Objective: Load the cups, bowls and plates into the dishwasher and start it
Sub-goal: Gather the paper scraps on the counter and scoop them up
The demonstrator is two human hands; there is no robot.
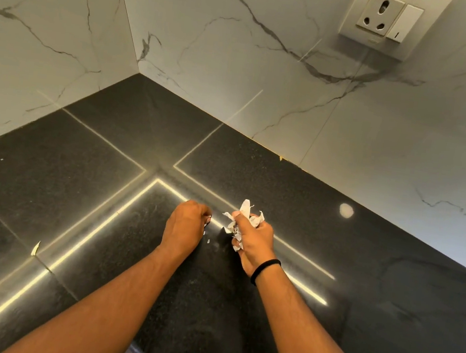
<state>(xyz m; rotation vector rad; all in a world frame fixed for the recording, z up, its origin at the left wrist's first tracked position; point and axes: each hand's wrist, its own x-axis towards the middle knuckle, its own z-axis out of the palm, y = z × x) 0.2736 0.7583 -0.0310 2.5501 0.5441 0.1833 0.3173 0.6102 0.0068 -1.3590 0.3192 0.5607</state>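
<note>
The right hand (252,237) is clutching crumpled white paper (243,215) above the dark desk (78,186); the left hand (186,225) is curling, perhaps pinching a scrap.

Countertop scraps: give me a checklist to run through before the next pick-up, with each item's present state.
1. Right hand grips the crumpled paper wad: ok.
2. Left hand is down at the black countertop, fingers curled over small white bits: ok; whether it already pinches one, cannot tell.
3. Loose white bits lie on the counter between the hands: not ok, uncollected.
4. A pale scrap lies apart, further left: not ok, uncollected.
5. An orange crumb sits at the wall joint: not ok.
6. Cups, bowls, plates, dishwasher: none in view, cannot tell.
</note>
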